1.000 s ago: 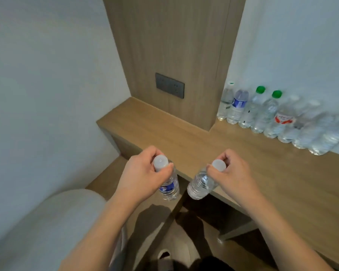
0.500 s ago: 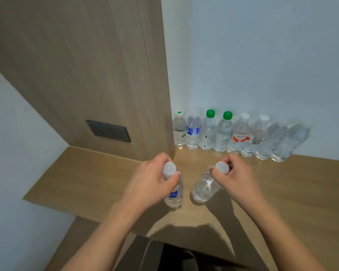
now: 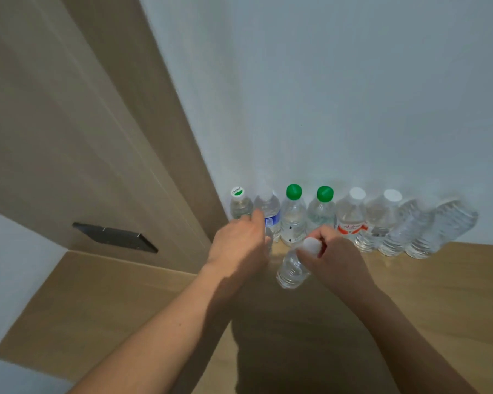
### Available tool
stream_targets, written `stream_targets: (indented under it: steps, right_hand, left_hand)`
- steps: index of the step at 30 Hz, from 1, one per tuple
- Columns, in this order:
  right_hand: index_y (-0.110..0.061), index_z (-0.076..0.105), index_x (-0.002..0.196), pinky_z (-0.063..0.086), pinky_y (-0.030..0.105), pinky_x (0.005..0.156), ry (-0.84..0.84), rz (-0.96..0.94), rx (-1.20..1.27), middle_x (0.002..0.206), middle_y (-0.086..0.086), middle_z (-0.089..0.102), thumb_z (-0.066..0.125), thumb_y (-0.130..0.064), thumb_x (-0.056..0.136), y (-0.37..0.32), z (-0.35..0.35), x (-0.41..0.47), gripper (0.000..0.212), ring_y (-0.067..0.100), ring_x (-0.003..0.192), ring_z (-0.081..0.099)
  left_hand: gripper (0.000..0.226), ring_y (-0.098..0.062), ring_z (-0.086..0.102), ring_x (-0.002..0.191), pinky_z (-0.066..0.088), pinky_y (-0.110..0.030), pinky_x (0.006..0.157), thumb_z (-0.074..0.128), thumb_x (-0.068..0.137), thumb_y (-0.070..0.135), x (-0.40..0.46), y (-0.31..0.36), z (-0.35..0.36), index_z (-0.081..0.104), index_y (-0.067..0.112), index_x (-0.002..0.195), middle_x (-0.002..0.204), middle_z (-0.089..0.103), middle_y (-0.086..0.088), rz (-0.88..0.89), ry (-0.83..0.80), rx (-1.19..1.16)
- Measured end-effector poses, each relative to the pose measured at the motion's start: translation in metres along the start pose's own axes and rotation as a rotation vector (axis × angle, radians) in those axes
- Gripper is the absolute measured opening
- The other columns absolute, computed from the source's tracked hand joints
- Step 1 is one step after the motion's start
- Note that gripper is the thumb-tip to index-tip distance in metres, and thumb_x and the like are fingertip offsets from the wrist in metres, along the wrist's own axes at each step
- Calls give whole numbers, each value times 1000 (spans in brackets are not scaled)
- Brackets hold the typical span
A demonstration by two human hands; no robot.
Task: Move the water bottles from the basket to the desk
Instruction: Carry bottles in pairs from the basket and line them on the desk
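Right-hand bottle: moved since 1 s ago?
Yes. The bottle in the right hand was out past the desk edge; now it is over the desk, close in front of the row of bottles at the wall.

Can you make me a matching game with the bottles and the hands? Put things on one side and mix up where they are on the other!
Things:
1. right hand
2. red-label bottle
3. wall plate
4. left hand

Places:
A. on the wooden panel, left of the bottle row
B. in the row by the wall, right of the two green caps
C. gripping the white cap of a tilted bottle
D. reaching in at the row's left end

Pairs: 1-C, 2-B, 3-A, 4-D
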State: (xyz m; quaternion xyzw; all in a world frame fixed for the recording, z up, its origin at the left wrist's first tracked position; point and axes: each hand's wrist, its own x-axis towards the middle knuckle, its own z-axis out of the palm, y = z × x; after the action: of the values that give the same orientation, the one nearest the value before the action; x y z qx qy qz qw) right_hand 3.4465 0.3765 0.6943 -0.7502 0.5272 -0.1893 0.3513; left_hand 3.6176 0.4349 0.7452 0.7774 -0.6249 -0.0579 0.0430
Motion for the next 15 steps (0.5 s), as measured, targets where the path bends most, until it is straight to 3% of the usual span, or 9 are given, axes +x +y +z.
stream_targets:
  steps: [3, 9, 15]
  right_hand:
    - [-26, 56, 96, 53, 33, 68, -74, 4, -1, 84, -8, 64, 69, -41, 81, -2, 3, 16, 25, 14, 78, 63]
    - [-25, 51, 95, 54, 39, 71, -122, -161, -23, 84, -7, 63, 68, -42, 83, -5, 7, 48, 26, 15, 76, 61]
    - [-21, 52, 105, 42, 33, 70, -195, -256, -111, 94, -2, 62, 60, -36, 91, -16, 19, 71, 23, 20, 82, 58]
  left_hand:
    - [28, -38, 65, 93, 39, -38, 66, 46, 91, 18, 23, -1, 9, 43, 11, 118, 109, 64, -13, -80, -56, 114]
    - [33, -39, 62, 105, 42, -39, 72, 45, 91, 10, 45, 4, 18, 40, 7, 124, 116, 59, -16, -170, -136, 167]
    - [35, -37, 62, 104, 47, -41, 77, 42, 94, 6, 53, -15, 22, 39, 7, 129, 117, 55, -16, -241, -116, 201]
